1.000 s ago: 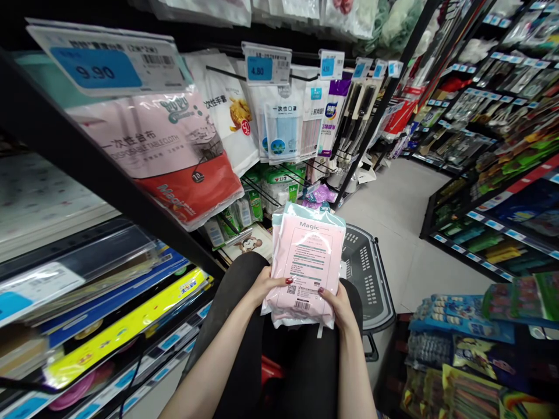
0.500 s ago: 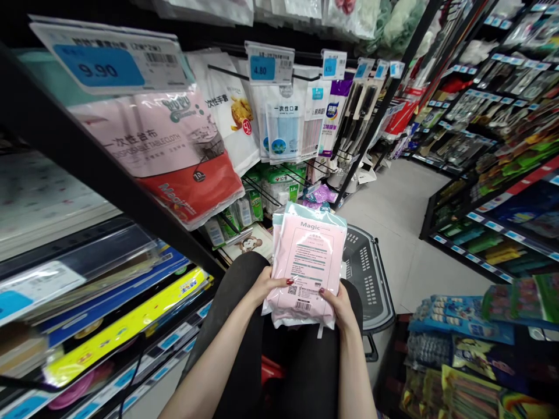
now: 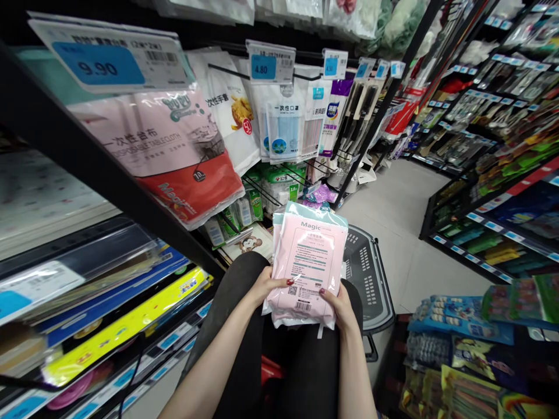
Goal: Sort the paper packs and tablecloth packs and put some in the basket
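Observation:
Pink packs of disposable tablecloth (image 3: 308, 256), at least two stacked, rest in both my hands above my lap. The top pack shows its printed back, with "Magic" at the upper edge and a barcode low down. My left hand (image 3: 267, 288) grips the left edge, thumb over the front. On the right edge my right hand (image 3: 340, 304) holds on in the same way, its thumb near the barcode. The fingers beneath the packs are hidden. A pack with a pink and red front, marked disposable tablecloth (image 3: 174, 157), hangs on the rack at the left.
A dark shopping basket (image 3: 369, 273) stands on the floor just right of my knees. Hanging gloves (image 3: 231, 110) and masks (image 3: 283, 125) line the rack ahead. Bagged snacks (image 3: 463, 331) lie at the lower right. A dark shelf post (image 3: 109, 169) slants across the left.

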The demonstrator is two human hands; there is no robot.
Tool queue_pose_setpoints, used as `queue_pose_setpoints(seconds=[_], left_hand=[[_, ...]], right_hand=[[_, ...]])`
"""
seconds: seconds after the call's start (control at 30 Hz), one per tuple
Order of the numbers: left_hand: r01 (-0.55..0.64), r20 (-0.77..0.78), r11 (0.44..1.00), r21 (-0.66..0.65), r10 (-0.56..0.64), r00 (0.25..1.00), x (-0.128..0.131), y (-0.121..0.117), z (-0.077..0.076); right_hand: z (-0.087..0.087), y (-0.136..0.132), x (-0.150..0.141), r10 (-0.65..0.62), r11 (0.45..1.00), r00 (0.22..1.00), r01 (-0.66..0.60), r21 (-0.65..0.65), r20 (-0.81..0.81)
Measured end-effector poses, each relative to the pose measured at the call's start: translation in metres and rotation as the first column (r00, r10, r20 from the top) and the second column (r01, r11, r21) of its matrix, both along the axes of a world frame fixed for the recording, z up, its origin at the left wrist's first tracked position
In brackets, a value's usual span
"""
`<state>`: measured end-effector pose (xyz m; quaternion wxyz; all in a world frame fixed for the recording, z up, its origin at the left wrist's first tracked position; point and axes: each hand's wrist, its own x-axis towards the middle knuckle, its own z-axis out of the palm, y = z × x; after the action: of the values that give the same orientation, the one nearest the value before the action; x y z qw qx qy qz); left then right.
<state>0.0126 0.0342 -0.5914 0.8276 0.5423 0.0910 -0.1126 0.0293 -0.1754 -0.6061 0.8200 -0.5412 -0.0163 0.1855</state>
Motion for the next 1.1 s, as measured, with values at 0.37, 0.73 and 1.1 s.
queue_pose_setpoints(seconds=[0.37, 0.73, 1.1], left_hand=[[0.007, -0.011, 1.0, 0.012, -0.007, 1.0, -0.0003, -0.0002, -0.0002], [0.001, -0.007, 1.0, 0.015, -0.001, 1.0, -0.0005, 0.0001, -0.0008], [0.004, -0.004, 1.0, 0.011, -0.004, 1.0, -0.0007, -0.0008, 0.0014]], right_hand=[[-0.0005, -0.0007, -0.0006, -0.012, 1.0, 1.0, 0.012, -0.023, -0.012], [0.0003, -0.0007, -0.0002, -0.011, 0.999, 1.0, 0.01, -0.03, -0.015], [-0.0008, -0.0012, -0.0007, -0.004, 1.0, 1.0, 0.003, -0.028, -0.019]])
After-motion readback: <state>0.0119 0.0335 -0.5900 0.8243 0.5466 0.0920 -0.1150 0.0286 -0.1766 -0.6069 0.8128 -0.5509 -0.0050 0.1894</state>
